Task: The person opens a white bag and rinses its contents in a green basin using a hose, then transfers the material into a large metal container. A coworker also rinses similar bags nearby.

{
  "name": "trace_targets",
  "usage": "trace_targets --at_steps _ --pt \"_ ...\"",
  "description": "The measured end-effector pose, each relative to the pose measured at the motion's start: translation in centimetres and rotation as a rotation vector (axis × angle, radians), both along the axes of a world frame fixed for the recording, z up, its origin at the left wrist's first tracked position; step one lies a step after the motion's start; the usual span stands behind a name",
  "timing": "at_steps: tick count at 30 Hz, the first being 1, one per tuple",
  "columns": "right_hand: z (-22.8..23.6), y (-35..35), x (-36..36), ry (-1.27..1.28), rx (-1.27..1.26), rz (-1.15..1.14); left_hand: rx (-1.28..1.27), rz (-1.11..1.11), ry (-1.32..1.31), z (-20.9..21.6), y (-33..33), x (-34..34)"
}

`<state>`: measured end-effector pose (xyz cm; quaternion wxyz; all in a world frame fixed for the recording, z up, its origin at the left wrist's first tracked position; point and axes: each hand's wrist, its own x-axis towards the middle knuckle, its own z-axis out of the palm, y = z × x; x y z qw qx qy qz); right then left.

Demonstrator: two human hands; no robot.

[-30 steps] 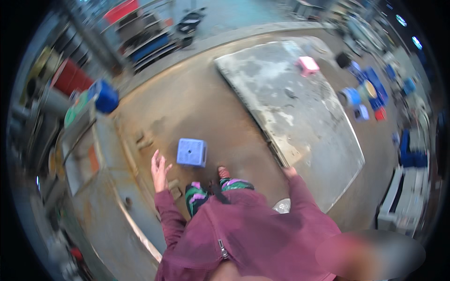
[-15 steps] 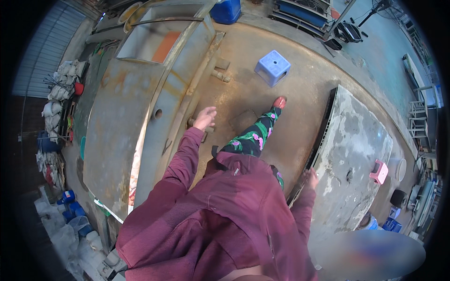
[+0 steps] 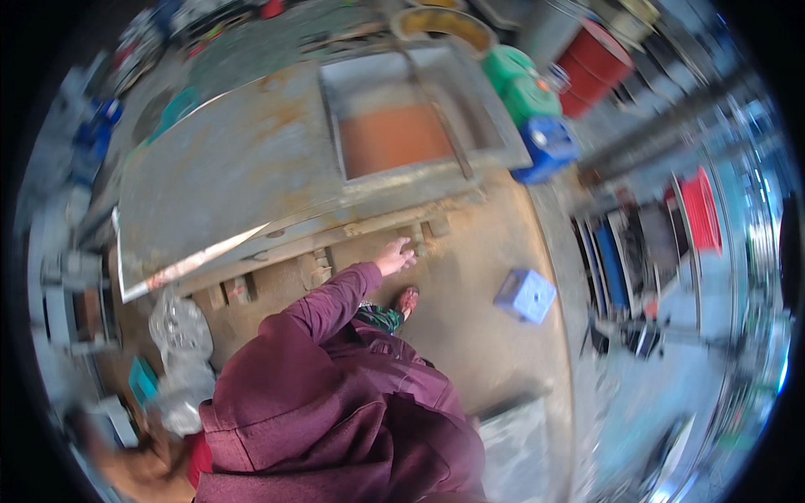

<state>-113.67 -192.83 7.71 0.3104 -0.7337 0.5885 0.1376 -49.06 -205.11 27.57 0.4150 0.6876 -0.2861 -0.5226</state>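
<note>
My left hand (image 3: 396,256) reaches out past the maroon sleeve, empty, its fingers loosely apart. It hangs over the brown floor beside a long grey metal tank (image 3: 243,155), touching nothing. A flat rust-stained sheet covers the tank's left part. Its right part is an open basin with an orange-brown area (image 3: 394,138) inside, and a thin bar (image 3: 436,109) lies across it. Below the hand, my foot in a reddish shoe (image 3: 407,299) stands on the floor. My right hand is out of sight behind the maroon jacket (image 3: 335,394).
A light-blue plastic stool (image 3: 527,296) stands on the floor to the right. Green jugs (image 3: 521,84), a blue jug (image 3: 545,149) and a red drum (image 3: 595,67) are beyond the tank's right end. Clear plastic bags (image 3: 180,335) lie at left. A grey slab (image 3: 520,444) is at lower right.
My view has swung right, so the tank now lies across the front and the stool sits farther right. The right hand has left the view. My left hand remains empty.
</note>
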Motion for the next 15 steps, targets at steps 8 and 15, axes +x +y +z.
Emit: trace_targets --at_steps 8,15 --pt "14.0 -33.0 33.9 -0.073 -0.109 0.441 -0.06 0.803 0.211 1.6 0.2 9.8" --pt "19.1 -59.7 69.6 -0.644 0.184 0.951 -0.054 1.287 0.254 -1.8 -1.9 0.9"
